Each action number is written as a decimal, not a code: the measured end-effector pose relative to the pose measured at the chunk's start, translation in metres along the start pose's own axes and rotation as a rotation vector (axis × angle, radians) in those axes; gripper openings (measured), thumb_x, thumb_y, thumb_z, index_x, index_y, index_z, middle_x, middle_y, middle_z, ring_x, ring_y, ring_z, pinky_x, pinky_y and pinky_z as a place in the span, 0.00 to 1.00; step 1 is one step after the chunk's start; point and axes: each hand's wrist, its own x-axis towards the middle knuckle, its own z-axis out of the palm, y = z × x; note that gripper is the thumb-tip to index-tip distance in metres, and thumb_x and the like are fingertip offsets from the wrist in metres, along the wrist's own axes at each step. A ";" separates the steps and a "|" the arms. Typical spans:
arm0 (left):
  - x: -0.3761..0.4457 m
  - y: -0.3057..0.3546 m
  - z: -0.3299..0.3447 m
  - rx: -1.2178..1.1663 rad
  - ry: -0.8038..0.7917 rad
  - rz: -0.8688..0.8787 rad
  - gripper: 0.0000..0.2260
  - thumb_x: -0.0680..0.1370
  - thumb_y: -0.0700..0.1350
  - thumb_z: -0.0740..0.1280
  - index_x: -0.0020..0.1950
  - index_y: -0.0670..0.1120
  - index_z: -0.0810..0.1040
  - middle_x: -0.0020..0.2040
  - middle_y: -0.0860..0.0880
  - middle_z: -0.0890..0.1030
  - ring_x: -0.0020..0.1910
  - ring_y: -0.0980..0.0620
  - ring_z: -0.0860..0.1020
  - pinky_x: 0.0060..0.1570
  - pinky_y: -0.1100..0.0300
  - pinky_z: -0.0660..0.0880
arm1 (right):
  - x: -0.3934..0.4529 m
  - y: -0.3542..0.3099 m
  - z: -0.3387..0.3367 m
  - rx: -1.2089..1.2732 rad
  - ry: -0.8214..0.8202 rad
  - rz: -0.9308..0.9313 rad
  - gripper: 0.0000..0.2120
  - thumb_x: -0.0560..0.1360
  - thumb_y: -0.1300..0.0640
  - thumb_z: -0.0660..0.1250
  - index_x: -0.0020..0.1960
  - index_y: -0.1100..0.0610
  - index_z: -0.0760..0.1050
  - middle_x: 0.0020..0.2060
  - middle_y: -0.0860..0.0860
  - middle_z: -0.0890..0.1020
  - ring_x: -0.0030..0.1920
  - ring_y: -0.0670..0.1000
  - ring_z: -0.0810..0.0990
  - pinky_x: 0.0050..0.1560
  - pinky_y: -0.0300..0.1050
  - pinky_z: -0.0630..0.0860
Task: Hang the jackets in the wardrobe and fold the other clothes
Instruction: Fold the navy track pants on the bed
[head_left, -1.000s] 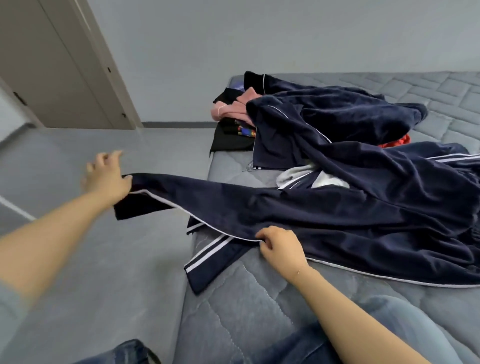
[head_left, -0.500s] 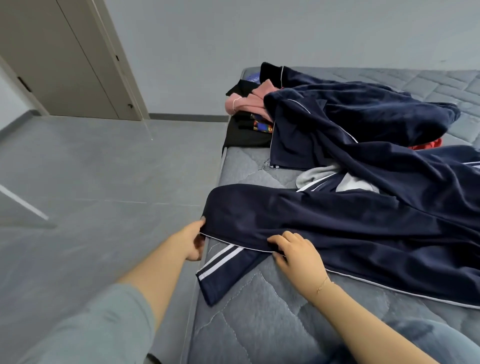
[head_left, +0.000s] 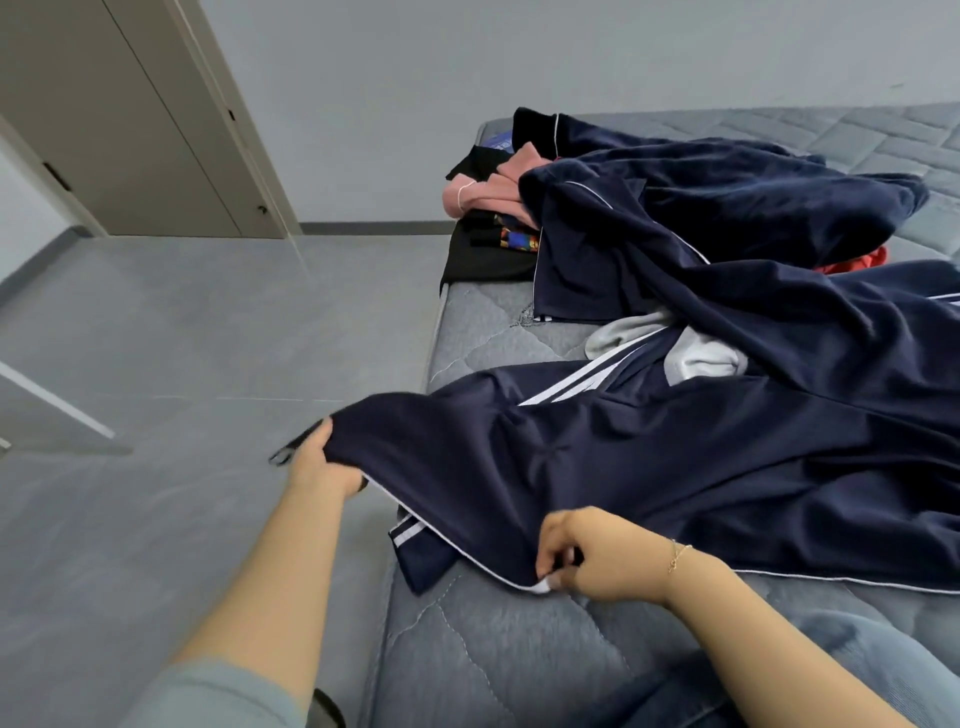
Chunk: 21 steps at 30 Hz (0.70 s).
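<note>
A big grey bed (head_left: 519, 665) holds a heap of clothes. A dark blue jacket (head_left: 649, 467) lies spread across it, one end reaching past the bed's edge. A pink top (head_left: 483, 189) sits at the far end. The left hand (head_left: 319, 465) grips the jacket's end out over the floor (head_left: 182, 338). The right hand (head_left: 597, 558) pinches its white-edged hem on the bed. The hands are apart.

No readable text, label, brand name, number or sign appears anywhere in this view. On the black garment (head_left: 488, 260) at the far left corner of the bed (head_left: 498, 654) there is a small multicoloured printed patch (head_left: 517, 240), but it is too small and blurred to tell whether it carries any lettering.
</note>
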 end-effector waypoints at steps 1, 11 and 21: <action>0.002 -0.002 -0.012 0.013 0.096 -0.020 0.05 0.80 0.45 0.64 0.49 0.46 0.77 0.53 0.49 0.80 0.53 0.48 0.78 0.48 0.54 0.74 | -0.002 -0.001 0.001 -0.030 -0.041 0.034 0.03 0.73 0.59 0.71 0.46 0.56 0.82 0.42 0.41 0.76 0.38 0.38 0.73 0.43 0.29 0.69; -0.062 -0.044 -0.023 0.253 0.006 -0.158 0.12 0.79 0.28 0.60 0.50 0.44 0.75 0.34 0.52 0.79 0.33 0.55 0.78 0.39 0.70 0.75 | -0.007 -0.006 0.008 -0.110 -0.045 0.079 0.08 0.72 0.51 0.72 0.47 0.51 0.76 0.46 0.45 0.77 0.48 0.48 0.77 0.50 0.40 0.73; -0.089 0.047 0.037 -0.089 -0.464 0.331 0.09 0.80 0.49 0.65 0.51 0.44 0.77 0.54 0.47 0.83 0.53 0.45 0.81 0.37 0.53 0.78 | -0.007 -0.023 -0.001 -0.285 0.864 -0.121 0.18 0.65 0.69 0.67 0.54 0.57 0.79 0.44 0.51 0.74 0.46 0.54 0.73 0.43 0.45 0.73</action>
